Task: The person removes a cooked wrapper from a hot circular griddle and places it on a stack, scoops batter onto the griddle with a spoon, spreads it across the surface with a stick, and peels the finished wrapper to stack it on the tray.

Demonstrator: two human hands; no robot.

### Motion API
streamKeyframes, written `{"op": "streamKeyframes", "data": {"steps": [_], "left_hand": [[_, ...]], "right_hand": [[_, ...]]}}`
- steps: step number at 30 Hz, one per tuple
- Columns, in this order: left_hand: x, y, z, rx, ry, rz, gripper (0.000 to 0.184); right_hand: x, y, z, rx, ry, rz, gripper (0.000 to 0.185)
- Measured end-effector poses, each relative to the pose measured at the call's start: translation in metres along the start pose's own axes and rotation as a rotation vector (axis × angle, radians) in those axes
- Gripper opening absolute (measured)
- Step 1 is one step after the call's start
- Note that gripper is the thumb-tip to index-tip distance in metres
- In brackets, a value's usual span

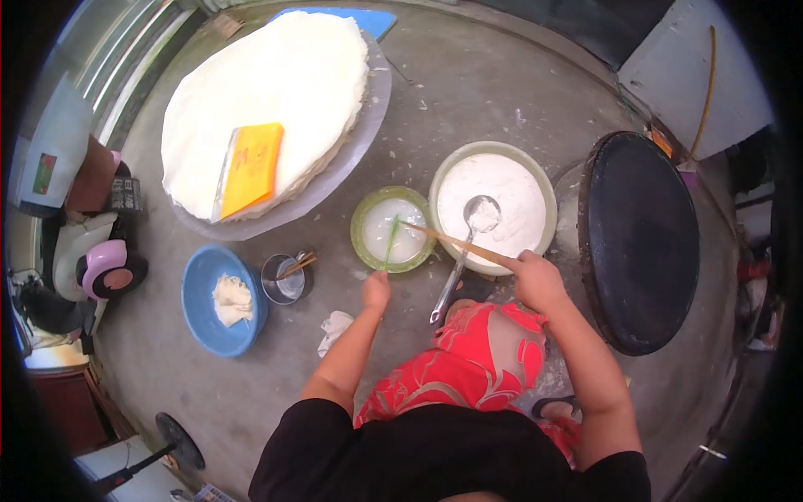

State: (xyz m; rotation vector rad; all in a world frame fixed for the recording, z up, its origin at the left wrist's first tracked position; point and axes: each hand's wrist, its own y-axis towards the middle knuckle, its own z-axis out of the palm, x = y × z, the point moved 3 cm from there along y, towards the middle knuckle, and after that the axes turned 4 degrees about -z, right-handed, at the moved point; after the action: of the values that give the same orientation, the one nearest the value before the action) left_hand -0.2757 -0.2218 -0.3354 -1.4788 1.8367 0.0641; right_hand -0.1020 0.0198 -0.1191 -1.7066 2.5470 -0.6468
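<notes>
My left hand (376,291) is closed around a thin green stick (392,238), whose far end reaches into a green bowl (358,238) of milky white liquid (406,243). In my right hand (535,283) is a flat wooden stick (468,246). Its tip points over the green bowl and meets or passes close to the green stick; I cannot tell which. The wooden stick crosses above a larger pale basin (548,188) filled with white flour (520,197). A metal ladle (483,214) with some flour in it rests there, its handle hanging over the near rim.
A tall round stack of thin white sheets (268,75) carries a yellow scraper (253,167). On the right stands a black round griddle (642,243). To the left are a blue basin (194,293) with dough (232,301), a metal pot (288,287) with sticks, and a white cloth (335,329).
</notes>
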Motion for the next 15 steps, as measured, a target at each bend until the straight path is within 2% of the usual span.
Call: {"op": "streamKeyframes", "data": {"steps": [1, 3, 4, 7, 9, 10, 12, 13, 14, 15], "left_hand": [[-0.005, -0.002, 0.0, 0.008, 0.003, 0.012, 0.027], [-0.012, -0.01, 0.001, 0.051, 0.214, -0.015, 0.031], [-0.018, -0.011, 0.005, 0.059, 0.219, 0.001, 0.031], [-0.052, -0.027, 0.029, 0.061, 0.175, 0.349, 0.035], [-0.072, -0.041, 0.041, 0.062, 0.141, 0.576, 0.039], [-0.095, -0.047, 0.033, 0.068, 0.145, 0.587, 0.039], [-0.12, -0.059, 0.04, 1.035, -0.68, -0.444, 0.041], [-0.119, -0.051, 0.055, 1.142, -0.855, -0.525, 0.036], [-0.125, -0.05, 0.057, 1.155, -0.838, -0.52, 0.036], [-0.136, -0.051, 0.057, 1.146, -1.008, -0.673, 0.034]], "right_hand": [[-0.011, -0.012, 0.0, -0.071, 0.088, -0.005, 0.042], [-0.024, -0.038, -0.009, -0.16, 0.342, -0.003, 0.041], [-0.031, -0.048, -0.003, -0.17, 0.344, 0.014, 0.041], [-0.046, -0.08, 0.014, -0.116, 0.352, 0.148, 0.042], [-0.046, -0.103, 0.015, -0.181, 0.579, 0.252, 0.041], [-0.045, -0.115, 0.015, -0.189, 0.584, 0.262, 0.041], [-0.046, -0.142, 0.019, -0.232, 0.922, 0.423, 0.043], [-0.047, -0.156, 0.02, -0.247, 0.929, 0.435, 0.043], [-0.049, -0.17, 0.02, -0.284, 0.965, 0.446, 0.043], [-0.052, -0.184, 0.022, -0.322, 1.0, 0.455, 0.043]]}}
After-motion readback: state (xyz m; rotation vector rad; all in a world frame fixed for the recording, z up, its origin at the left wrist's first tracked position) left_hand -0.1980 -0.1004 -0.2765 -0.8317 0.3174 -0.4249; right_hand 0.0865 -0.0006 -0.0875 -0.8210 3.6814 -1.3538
